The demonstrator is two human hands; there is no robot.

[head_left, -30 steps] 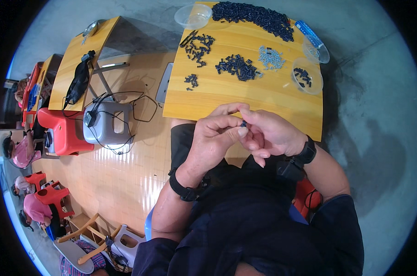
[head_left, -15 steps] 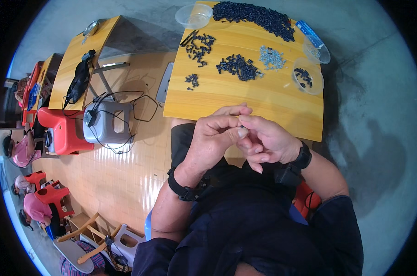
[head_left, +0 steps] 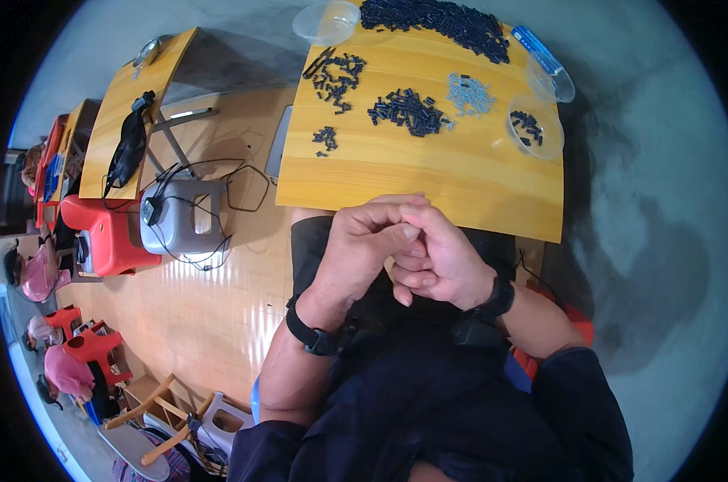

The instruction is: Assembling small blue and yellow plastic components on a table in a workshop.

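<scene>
My left hand (head_left: pixel 362 243) and my right hand (head_left: pixel 446 255) meet in front of my lap, just off the near edge of the yellow table (head_left: pixel 428 181). Fingers of both are closed and pressed together at the tips. Whatever lies between them is hidden by the fingers. Farther up the table is a pile of small black cylindrical pieces (head_left: pixel 412 112). To its right is a heap of small silvery pieces (head_left: pixel 470 95). Smaller groups of black pieces (head_left: pixel 325 140) lie to the left, with black tweezers (head_left: pixel 319 63) beside one of them.
A large mass of black pieces (head_left: pixel 436 26) covers the far edge. A clear round tub (head_left: pixel 550 143) with some black pieces stands at right, near a blue box (head_left: pixel 538 50). Another tub (head_left: pixel 326 22) is far left. Stools (head_left: pixel 183 225), cables and seated people (head_left: pixel 67 369) are leftward.
Both hands have shifted slightly left and closed tighter together. A small dark bit visible at the fingertips before is now hidden. The whole view has shifted a little.
</scene>
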